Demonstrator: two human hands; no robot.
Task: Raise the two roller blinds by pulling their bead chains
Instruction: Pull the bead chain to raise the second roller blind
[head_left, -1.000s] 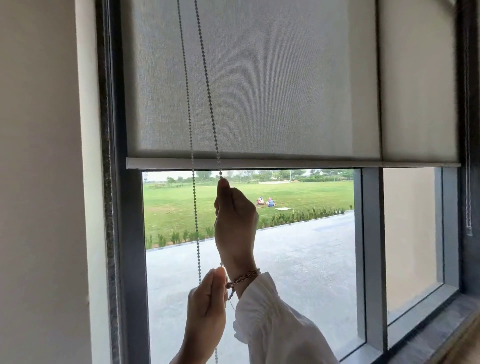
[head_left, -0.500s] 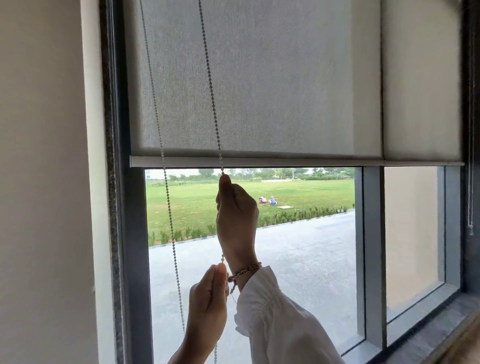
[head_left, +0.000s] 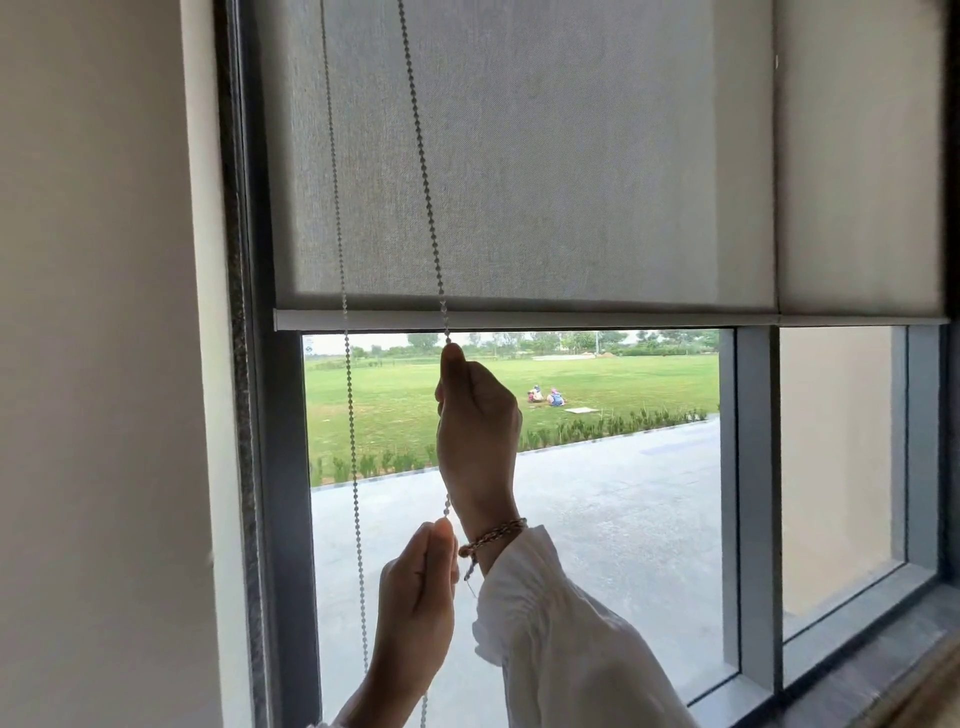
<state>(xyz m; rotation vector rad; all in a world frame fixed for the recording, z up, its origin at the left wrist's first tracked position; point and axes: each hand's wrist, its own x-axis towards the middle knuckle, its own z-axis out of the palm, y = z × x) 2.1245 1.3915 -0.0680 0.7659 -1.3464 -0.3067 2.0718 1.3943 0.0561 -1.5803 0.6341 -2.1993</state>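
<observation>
We judged both blinds roughly half raised: left blind (head_left: 519, 156) and right blind (head_left: 857, 156) bottoms level. Right hand (head_left: 475, 415) and left hand (head_left: 415, 597) fingers were pinched on the bead chain (head_left: 423, 171).

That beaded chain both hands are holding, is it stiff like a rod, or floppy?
Probably floppy: the bead chain runs straight only where the right hand and left hand hold it. Its free strand hangs loose and would likely swing. The small round beads should give a sure, non-slipping grip.
</observation>
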